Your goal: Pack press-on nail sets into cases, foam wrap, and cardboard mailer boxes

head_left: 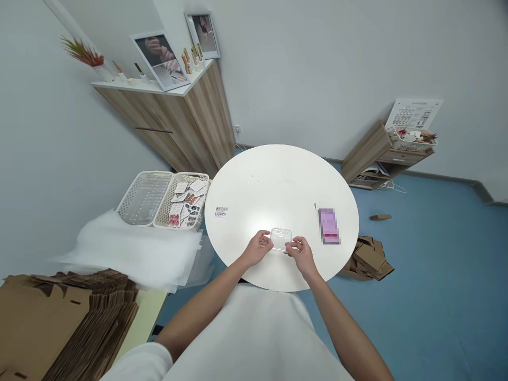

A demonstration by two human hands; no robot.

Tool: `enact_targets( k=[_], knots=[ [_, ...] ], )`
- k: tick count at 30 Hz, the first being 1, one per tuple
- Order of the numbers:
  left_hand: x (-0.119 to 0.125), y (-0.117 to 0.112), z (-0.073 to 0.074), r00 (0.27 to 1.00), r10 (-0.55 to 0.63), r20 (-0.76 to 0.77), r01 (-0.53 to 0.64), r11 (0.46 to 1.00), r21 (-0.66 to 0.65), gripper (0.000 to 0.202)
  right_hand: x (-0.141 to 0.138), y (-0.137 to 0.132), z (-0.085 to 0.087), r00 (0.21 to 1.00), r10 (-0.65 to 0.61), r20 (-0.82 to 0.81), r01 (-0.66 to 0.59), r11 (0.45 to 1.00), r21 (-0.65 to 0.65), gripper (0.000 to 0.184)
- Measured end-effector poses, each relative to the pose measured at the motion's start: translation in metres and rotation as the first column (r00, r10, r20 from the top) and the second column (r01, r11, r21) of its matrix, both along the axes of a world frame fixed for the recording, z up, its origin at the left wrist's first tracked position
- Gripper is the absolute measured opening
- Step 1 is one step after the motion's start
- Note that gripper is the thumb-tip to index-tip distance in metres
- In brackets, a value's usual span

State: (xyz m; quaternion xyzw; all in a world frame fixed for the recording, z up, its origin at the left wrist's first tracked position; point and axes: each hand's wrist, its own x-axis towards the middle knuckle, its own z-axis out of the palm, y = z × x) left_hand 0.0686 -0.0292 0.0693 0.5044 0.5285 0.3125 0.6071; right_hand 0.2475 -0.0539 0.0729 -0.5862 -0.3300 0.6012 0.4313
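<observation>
Between my two hands is a small clear plastic case, held just above the near half of the round white table. My left hand grips its left edge with thumb and fingers. At its right edge and lower right corner, my right hand pinches it the same way. Nothing can be made out inside the clear plastic. A small set of press-on nails lies to the left on the tabletop. Over to the right is a pixelated purple rectangular item.
Left of the table stand a white basket of nail sets and another basket of clear plastic cases. White foam sheets and stacked flat cardboard are nearer. Folded cardboard sits at right. A wooden cabinet stands behind.
</observation>
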Motion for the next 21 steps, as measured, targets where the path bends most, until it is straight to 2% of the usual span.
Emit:
enact_targets(
  k=[3, 5, 7, 10, 12, 14, 15, 17, 19, 21],
  knots=[
    [-0.011, 0.004, 0.009, 0.986, -0.109, -0.125, 0.128, 0.98, 0.153, 0.09, -0.004, 0.0, 0.005, 1.0, -0.007, 0.015, 0.007, 1.0, 0.006, 0.031],
    [-0.017, 0.008, 0.015, 0.961, -0.202, -0.187, 0.244, 0.939, 0.243, 0.105, -0.007, -0.002, 0.008, 1.0, 0.011, 0.018, -0.011, 1.0, 0.008, 0.031],
    [-0.021, 0.012, 0.018, 0.938, -0.253, -0.237, 0.317, 0.902, 0.293, 0.105, -0.009, -0.005, 0.008, 0.999, 0.039, 0.014, -0.039, 0.999, 0.008, 0.031],
    [-0.024, 0.018, 0.016, 0.915, -0.294, -0.275, 0.375, 0.872, 0.316, 0.092, -0.012, -0.009, 0.006, 0.994, 0.102, 0.046, -0.102, 0.995, 0.003, 0.03],
    [-0.024, 0.019, 0.012, 0.918, -0.294, -0.267, 0.373, 0.87, 0.322, 0.085, -0.012, -0.011, 0.006, 0.98, 0.117, 0.159, -0.124, 0.992, 0.033, 0.03],
    [-0.026, 0.019, 0.009, 0.926, -0.282, -0.25, 0.354, 0.878, 0.321, 0.082, -0.011, -0.012, 0.008, 0.931, 0.09, 0.354, -0.142, 0.982, 0.125, 0.038],
    [-0.028, 0.019, 0.008, 0.93, -0.278, -0.242, 0.346, 0.883, 0.316, 0.081, -0.01, -0.012, 0.01, 0.887, 0.081, 0.454, -0.18, 0.967, 0.18, 0.044],
    [-0.031, 0.018, 0.008, 0.933, -0.281, -0.225, 0.341, 0.89, 0.303, 0.079, -0.008, -0.011, 0.017, 0.782, 0.128, 0.61, -0.339, 0.908, 0.245, 0.054],
    [-0.033, 0.017, 0.009, 0.932, -0.302, -0.201, 0.351, 0.889, 0.293, 0.079, -0.007, -0.008, 0.024, 0.673, 0.245, 0.698, -0.53, 0.818, 0.223, 0.056],
    [-0.034, 0.015, 0.009, 0.927, -0.329, -0.18, 0.369, 0.882, 0.292, 0.079, -0.006, -0.005, 0.028, 0.584, 0.336, 0.739, -0.652, 0.737, 0.181, 0.053]
  ],
)
